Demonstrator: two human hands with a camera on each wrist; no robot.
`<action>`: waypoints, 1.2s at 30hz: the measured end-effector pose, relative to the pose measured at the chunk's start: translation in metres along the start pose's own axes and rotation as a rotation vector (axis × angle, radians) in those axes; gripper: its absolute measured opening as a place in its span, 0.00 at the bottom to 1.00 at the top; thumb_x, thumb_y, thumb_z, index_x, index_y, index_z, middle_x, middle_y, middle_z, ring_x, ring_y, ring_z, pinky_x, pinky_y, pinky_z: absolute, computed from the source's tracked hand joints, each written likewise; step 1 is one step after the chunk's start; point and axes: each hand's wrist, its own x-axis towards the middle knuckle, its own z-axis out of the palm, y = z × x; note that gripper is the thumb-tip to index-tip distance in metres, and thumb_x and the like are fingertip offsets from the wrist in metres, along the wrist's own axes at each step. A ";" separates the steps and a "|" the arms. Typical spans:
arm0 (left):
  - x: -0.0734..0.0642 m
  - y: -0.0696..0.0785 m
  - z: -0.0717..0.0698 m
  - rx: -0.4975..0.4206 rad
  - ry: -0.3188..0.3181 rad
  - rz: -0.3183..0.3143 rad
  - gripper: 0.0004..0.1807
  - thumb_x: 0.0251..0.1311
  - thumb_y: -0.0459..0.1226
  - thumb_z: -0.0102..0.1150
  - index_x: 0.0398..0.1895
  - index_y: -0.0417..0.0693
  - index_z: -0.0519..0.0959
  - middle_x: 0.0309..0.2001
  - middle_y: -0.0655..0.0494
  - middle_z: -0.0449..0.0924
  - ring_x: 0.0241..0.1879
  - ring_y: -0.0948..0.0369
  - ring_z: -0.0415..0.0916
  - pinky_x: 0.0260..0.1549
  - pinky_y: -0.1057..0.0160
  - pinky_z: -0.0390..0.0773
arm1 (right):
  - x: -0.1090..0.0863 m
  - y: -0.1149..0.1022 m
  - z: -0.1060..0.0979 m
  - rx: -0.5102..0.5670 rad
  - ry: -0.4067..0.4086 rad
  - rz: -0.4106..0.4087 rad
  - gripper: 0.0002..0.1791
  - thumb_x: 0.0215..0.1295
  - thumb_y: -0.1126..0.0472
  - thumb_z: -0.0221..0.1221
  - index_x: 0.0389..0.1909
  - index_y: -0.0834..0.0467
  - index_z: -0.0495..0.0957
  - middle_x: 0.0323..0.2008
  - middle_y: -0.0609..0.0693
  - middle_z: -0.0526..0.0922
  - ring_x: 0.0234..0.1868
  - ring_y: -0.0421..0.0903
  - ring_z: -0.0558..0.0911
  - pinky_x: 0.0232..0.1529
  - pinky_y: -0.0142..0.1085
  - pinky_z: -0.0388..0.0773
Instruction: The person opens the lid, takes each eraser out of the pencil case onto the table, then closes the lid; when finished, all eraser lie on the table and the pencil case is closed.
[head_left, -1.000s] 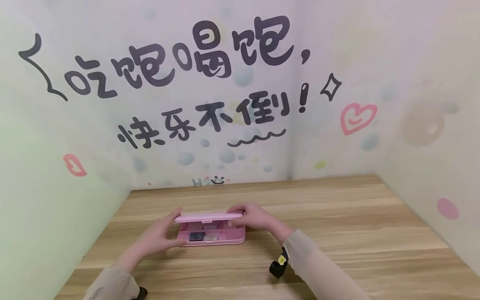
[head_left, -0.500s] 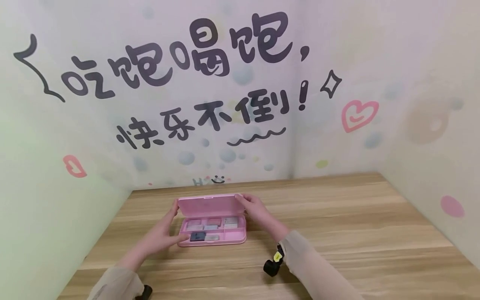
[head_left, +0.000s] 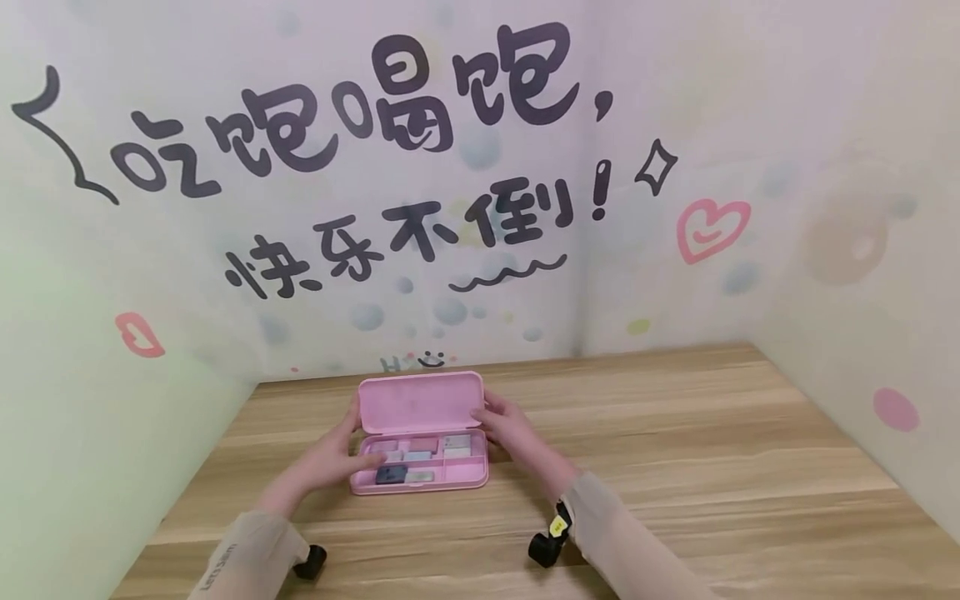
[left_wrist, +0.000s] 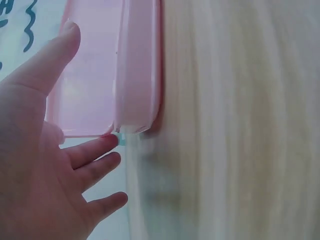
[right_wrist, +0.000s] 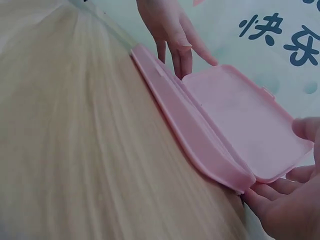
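Observation:
A pink pencil case (head_left: 465,473) lies on the wooden table with its lid (head_left: 420,404) raised at the back. Several small rectangular blocks fill its compartments; a dark block (head_left: 392,475) and a pale one (head_left: 419,477) lie in the front left one, while the front right compartment is bare. My left hand (head_left: 330,457) is at the left side, fingers extended by the lid's edge and the thumb over the tray. At the lid's right edge, my right hand (head_left: 510,423) holds it with the thumb in front and fingers behind, as the right wrist view shows around the lid (right_wrist: 245,120).
Behind the table (head_left: 675,433) rises a pale wall (head_left: 645,275) with black lettering and coloured spots, and further walls flank it on both sides. Each wrist carries a small black camera, such as the right wrist camera (head_left: 546,546).
The lid has swung up and back from nearly closed to standing open, uncovering the blocks. My right hand rose with it, then came down slightly along its right edge. The left hand stays at the left side.

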 end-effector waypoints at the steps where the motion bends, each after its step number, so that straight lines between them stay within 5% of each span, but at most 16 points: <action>1: 0.001 -0.002 0.001 -0.007 -0.008 -0.005 0.63 0.56 0.51 0.67 0.76 0.41 0.28 0.69 0.28 0.56 0.67 0.34 0.56 0.61 0.34 0.55 | -0.001 0.001 -0.001 -0.008 -0.025 -0.011 0.35 0.70 0.61 0.55 0.73 0.65 0.54 0.66 0.67 0.66 0.62 0.57 0.73 0.60 0.45 0.70; 8: 0.002 -0.009 0.003 -0.026 -0.066 -0.031 0.64 0.53 0.51 0.69 0.76 0.37 0.32 0.68 0.30 0.60 0.69 0.38 0.53 0.64 0.37 0.53 | -0.015 0.006 -0.013 -0.147 -0.210 -0.091 0.43 0.60 0.66 0.64 0.72 0.68 0.53 0.66 0.65 0.67 0.66 0.58 0.68 0.63 0.47 0.66; 13: 0.000 -0.014 0.002 -0.048 -0.128 -0.054 0.68 0.46 0.51 0.74 0.75 0.34 0.34 0.73 0.31 0.46 0.71 0.37 0.44 0.64 0.34 0.48 | -0.026 0.006 -0.018 -0.238 -0.285 -0.077 0.53 0.52 0.67 0.70 0.74 0.68 0.47 0.70 0.64 0.61 0.68 0.57 0.65 0.66 0.47 0.61; 19: -0.004 -0.020 0.004 -0.022 -0.168 -0.109 0.71 0.42 0.55 0.75 0.77 0.42 0.33 0.76 0.36 0.36 0.72 0.35 0.38 0.62 0.31 0.47 | -0.032 0.007 -0.018 -0.261 -0.274 -0.062 0.56 0.49 0.67 0.72 0.74 0.68 0.47 0.71 0.65 0.57 0.69 0.59 0.63 0.66 0.47 0.61; 36: -0.010 -0.023 0.005 -0.040 -0.126 -0.093 0.68 0.44 0.52 0.75 0.77 0.43 0.37 0.75 0.34 0.40 0.70 0.32 0.38 0.61 0.28 0.44 | -0.036 0.009 -0.017 -0.280 -0.246 -0.080 0.49 0.54 0.66 0.69 0.72 0.69 0.52 0.69 0.66 0.60 0.67 0.60 0.65 0.64 0.47 0.64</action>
